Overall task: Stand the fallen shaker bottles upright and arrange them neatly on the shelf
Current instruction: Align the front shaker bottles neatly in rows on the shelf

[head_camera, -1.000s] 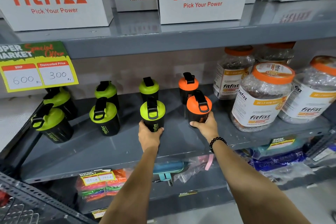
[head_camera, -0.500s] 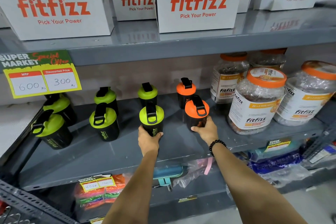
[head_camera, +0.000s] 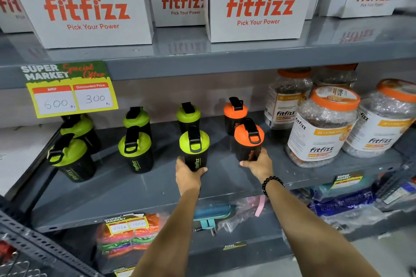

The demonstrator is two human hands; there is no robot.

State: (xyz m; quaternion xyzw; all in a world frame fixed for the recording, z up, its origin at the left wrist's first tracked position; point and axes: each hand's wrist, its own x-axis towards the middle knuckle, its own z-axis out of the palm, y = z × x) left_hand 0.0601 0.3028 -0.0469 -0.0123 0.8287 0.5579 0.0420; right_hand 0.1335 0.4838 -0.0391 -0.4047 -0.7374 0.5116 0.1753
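Several black shaker bottles stand upright in two rows on the grey middle shelf [head_camera: 126, 195]. My left hand [head_camera: 188, 174] grips the base of a front-row green-lidded shaker [head_camera: 194, 149]. My right hand [head_camera: 258, 164] grips the base of a front-row orange-lidded shaker [head_camera: 248, 139]. Behind them stand another green-lidded shaker [head_camera: 188, 117] and another orange-lidded shaker [head_camera: 235, 112]. Further left are two pairs of green-lidded shakers [head_camera: 135, 148], the leftmost pair [head_camera: 69, 157] leaning in this wide view.
Large Fitfizz jars [head_camera: 322, 128] with orange lids crowd the shelf's right side. A yellow price tag [head_camera: 72, 96] hangs from the upper shelf edge. White Fitfizz boxes [head_camera: 258, 7] sit above. Packaged goods [head_camera: 128, 236] fill the lower shelf.
The view has tilted upward a little, so the shelf sits lower in frame. Both hands stay on the same two front shakers, which have barely shifted.
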